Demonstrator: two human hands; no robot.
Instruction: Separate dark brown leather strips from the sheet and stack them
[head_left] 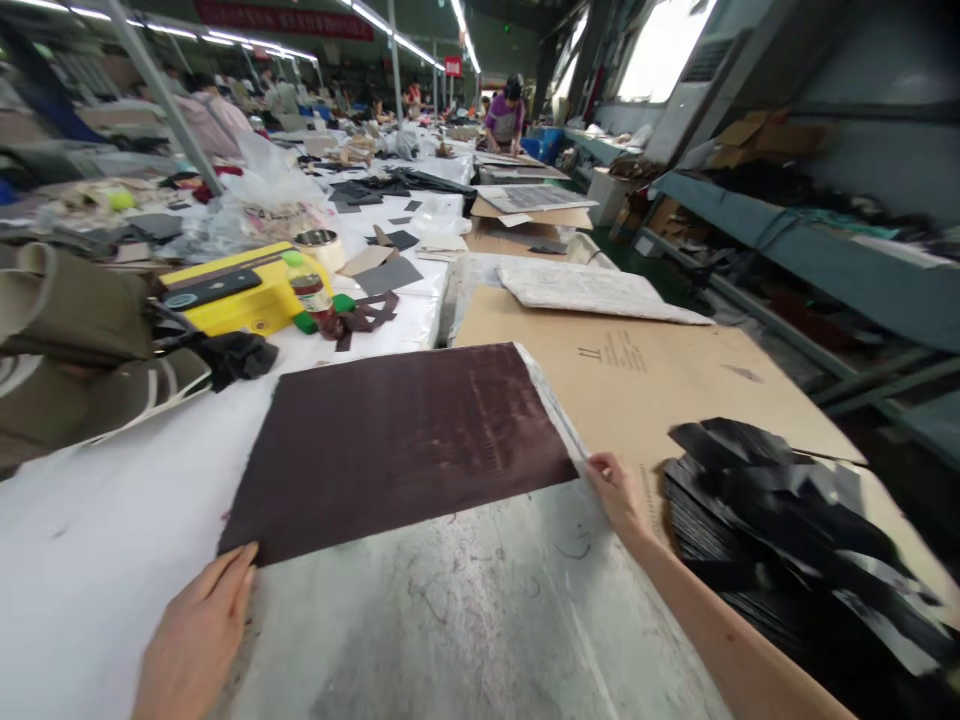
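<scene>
A dark brown rectangular sheet [397, 455], perhaps leather or leather-like, lies on a scuffed grey board [442, 620] in front of me. Its right part has a shiny, streaked look. At the near left corner, my left hand [199, 630] is closed, fingers together on the sheet's edge. My right hand [616, 492] pinches the near right corner between thumb and fingers. A pale, crinkled edge [551, 400] shows along the sheet's right side. Beside my right forearm is a stack of black strips [765, 520], topped by loose, crumpled ones.
Brown cardboard [652, 370] covers the table to the right, with a wrapped flat bundle [592, 290] on it. At left stand a yellow box [240, 300], a bottle [311, 295] and olive rolled pieces [75, 310]. Further off, a person in purple [506, 120] leans over the table.
</scene>
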